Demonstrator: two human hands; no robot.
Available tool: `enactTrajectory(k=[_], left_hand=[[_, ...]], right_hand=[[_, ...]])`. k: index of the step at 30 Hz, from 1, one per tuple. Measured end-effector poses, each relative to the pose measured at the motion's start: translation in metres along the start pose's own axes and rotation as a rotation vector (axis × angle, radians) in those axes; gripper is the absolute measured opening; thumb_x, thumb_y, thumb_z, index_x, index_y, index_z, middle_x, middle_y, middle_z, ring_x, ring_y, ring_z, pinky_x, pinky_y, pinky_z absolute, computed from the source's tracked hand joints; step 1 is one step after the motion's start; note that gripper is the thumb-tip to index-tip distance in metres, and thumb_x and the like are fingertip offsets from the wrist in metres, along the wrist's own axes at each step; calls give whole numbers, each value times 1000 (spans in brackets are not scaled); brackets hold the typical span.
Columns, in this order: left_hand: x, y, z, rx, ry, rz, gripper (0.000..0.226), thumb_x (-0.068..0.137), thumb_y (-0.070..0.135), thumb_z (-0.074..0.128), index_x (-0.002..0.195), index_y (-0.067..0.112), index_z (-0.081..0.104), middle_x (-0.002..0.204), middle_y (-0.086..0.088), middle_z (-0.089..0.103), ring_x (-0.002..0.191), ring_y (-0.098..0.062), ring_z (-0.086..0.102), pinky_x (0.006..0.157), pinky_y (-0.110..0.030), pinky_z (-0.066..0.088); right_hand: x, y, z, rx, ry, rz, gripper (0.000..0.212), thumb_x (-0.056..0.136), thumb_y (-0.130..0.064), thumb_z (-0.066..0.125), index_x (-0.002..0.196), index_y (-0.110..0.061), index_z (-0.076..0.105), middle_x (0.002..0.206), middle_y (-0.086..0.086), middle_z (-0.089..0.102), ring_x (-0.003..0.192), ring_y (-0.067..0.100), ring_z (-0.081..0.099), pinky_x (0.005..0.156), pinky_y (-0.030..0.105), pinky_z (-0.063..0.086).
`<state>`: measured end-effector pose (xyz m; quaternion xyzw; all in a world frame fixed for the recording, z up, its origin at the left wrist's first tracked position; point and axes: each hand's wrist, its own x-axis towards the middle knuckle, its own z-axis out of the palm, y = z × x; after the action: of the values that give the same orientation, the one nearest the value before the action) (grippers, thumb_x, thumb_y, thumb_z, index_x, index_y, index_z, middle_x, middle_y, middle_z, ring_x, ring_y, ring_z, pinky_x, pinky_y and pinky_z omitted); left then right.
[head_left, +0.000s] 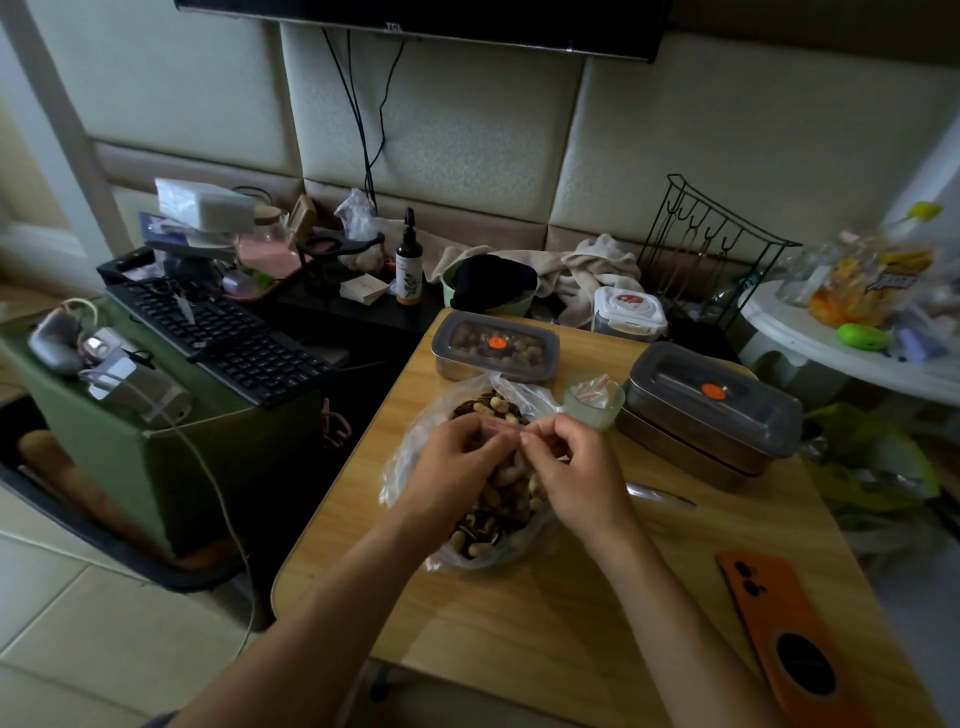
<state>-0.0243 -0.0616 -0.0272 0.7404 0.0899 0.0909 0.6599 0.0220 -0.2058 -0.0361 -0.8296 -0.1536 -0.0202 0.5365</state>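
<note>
On the wooden table (571, 597), near its middle, lies one bag of nuts (485, 543). The left hand (452, 467) and the right hand (576, 470) pinch one small zip bag (506, 427) above it. Three steel boxes (496, 345) stand toward the far edge. The TV (467, 21) reads TCL.

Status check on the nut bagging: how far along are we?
Done: the lidded steel box at the back holds nuts. In hand: the left hand and right hand pinch a small red-zip bag over the big nut bag; opening or sealing, I cannot tell. Left: the big nut bag is still well filled, and spare small bags wait in the green cup.
</note>
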Motion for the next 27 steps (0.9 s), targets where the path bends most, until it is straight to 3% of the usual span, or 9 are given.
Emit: enactTrajectory(k=[4,7,12,17,20,23,27], left_hand=[[2,-2,-2,54,44,27,12,95,32,69,89,23,74,87,16,75,81,2,70,76,-25,60],[2,-2,-1,58,48,31,10,96,30,68,89,25,74,88,11,76,82,0,71,78,-29,62],[1,0,-1,34,63,61,12,97,26,67,93,20,76,87,7,76,81,-3,72,75,-26,62],[0,3,-2,-57,90,-9,15,95,28,70,88,15,75,79,9,76,71,-2,71,58,-13,54],[-1,4,2,-102,58,-60,19,95,30,69,88,12,73,80,1,76,69,-8,73,57,-17,55],[1,3,7,-116,43,-73,18,94,30,71,86,14,71,83,-4,77,78,-19,75,67,-30,61],[2,5,16,-121,42,-70,18,96,27,69,85,13,70,85,-12,75,78,-27,74,62,-29,61]], right_hand=[[1,0,0,-62,4,-35,8,99,-24,68,92,-21,71,86,-7,71,82,-1,65,66,9,48],[2,-1,-1,-105,26,-54,9,98,-24,70,91,-20,70,85,-6,70,80,-1,64,65,10,48],[1,-3,0,25,31,23,8,97,-30,72,92,-24,73,87,-6,74,83,0,68,68,14,53],[0,-5,-6,227,14,178,11,96,-28,72,91,-20,77,87,-3,77,81,0,70,62,10,50],[-1,-5,-9,252,22,195,10,96,-25,72,90,-18,76,85,-1,77,81,4,71,66,15,54],[-2,-3,-12,228,53,181,8,96,-21,73,90,-16,75,86,1,76,79,5,69,67,16,55],[-4,-1,-21,214,95,176,7,95,-22,75,93,-15,75,88,2,74,83,8,68,65,15,53]])
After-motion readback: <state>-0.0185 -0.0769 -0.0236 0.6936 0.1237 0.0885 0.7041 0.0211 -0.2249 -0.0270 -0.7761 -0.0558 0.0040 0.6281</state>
